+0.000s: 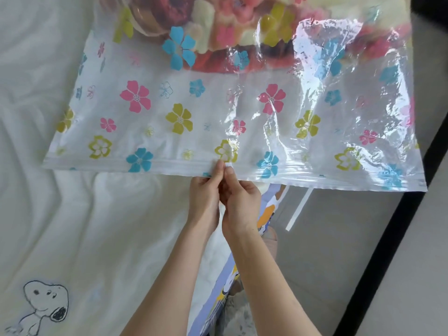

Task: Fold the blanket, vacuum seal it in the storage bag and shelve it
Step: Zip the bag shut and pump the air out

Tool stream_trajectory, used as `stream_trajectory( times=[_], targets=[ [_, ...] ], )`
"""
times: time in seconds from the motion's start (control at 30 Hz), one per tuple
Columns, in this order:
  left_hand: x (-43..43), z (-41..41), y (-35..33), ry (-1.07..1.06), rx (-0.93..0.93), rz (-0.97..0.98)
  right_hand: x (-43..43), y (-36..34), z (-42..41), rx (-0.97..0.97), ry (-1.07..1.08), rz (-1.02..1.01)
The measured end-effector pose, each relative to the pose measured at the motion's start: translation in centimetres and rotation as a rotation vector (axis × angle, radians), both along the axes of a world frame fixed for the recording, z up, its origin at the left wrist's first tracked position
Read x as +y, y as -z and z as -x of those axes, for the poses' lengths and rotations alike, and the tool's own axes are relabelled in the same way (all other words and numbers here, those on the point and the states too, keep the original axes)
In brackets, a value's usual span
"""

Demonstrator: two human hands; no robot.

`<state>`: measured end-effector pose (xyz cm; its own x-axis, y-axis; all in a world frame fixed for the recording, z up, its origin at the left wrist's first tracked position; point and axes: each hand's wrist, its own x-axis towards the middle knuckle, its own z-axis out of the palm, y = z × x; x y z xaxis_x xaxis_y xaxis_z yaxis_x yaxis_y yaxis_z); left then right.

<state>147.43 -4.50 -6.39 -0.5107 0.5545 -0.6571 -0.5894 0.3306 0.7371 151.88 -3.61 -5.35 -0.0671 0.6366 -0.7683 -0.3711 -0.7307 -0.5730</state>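
The storage bag is spread flat on the bed, directly ahead of the hands, with its zip edge turned toward the person and run crosswise, from left to right. The folded blanket is already seen inside, pushed to the far end of the bag, well apart from the zip.

The zip edge is pinched near its middle by both hands, which are held close together and touching: the left hand is closed on the plastic from the left, and the right hand is closed on it just beside, with a small white piece (probably the slider clip, though too small to be sure) caught at the fingertips. Neither hand is clearly nearer; the same spot is shared.

The step in hand is judged to be the closing of the zip, and the coming move is expected to run sideways along that crosswise line. The stretch to the left lies flat on the bed; the stretch to the right hangs past the bed's edge, over the floor, unsupported and wrinkled, so more care may be needed there. A white strip is seen below the overhanging part. A cartoon dog is printed on the bed sheet, well clear of the work.
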Motion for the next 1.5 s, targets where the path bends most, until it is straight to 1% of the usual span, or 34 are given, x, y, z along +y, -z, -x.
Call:
stream_trajectory(
  times=[0.13,0.27,0.37,0.5,0.6,0.8,0.97,1.07,1.13,1.2,1.27,1.33,1.4,1.5],
  targets=[
    [-0.2,0.1,0.0,0.026,-0.03,-0.021,0.2,-0.6,0.8,0.027,0.143,0.096],
    [-0.1,0.3,-0.1,0.034,-0.015,-0.027,0.6,-1.1,0.7,0.023,0.21,0.123],
    [-0.2,0.4,0.4,0.035,0.032,-0.031,0.9,-1.3,0.1,-0.001,0.227,0.134],
    [-0.3,0.5,0.5,0.037,0.045,-0.042,1.3,-1.4,-0.7,-0.057,0.244,0.144],
    [-0.3,0.5,0.6,0.034,0.055,-0.049,1.5,-1.3,-1.1,-0.055,0.284,0.142],
    [-0.2,0.5,0.6,0.031,0.072,-0.064,1.8,-0.9,-1.8,-0.049,0.287,0.141],
    [-0.1,0.5,0.7,-0.021,0.01,-0.08,2.3,-0.2,-3.4,0.145,0.251,0.206],
    [0.1,0.3,0.9,-0.064,-0.041,-0.098,4.3,0.9,-6.2,0.131,0.398,0.254],
    [0.1,0.2,0.9,-0.083,-0.062,-0.099,5.7,1.3,-8.2,0.119,0.467,0.244],
    [0.2,0.0,1.0,-0.088,-0.066,-0.092,6.2,1.1,-9.5,0.05,0.395,0.189],
    [0.1,-0.1,1.1,-0.094,-0.042,-0.068,6.1,0.7,-10.3,-0.091,0.276,0.095],
    [0.1,-0.3,1.3,-0.119,-0.045,-0.046,6.0,0.2,-10.8,-0.183,0.221,0.005],
    [0.3,-0.8,1.3,-0.157,-0.128,-0.023,5.9,-0.2,-11.2,-0.193,0.205,-0.036],
    [0.9,-2.5,1.1,-0.155,-0.301,-0.025,5.6,-0.3,-11.3,-0.178,0.184,-0.015]
  ],
)
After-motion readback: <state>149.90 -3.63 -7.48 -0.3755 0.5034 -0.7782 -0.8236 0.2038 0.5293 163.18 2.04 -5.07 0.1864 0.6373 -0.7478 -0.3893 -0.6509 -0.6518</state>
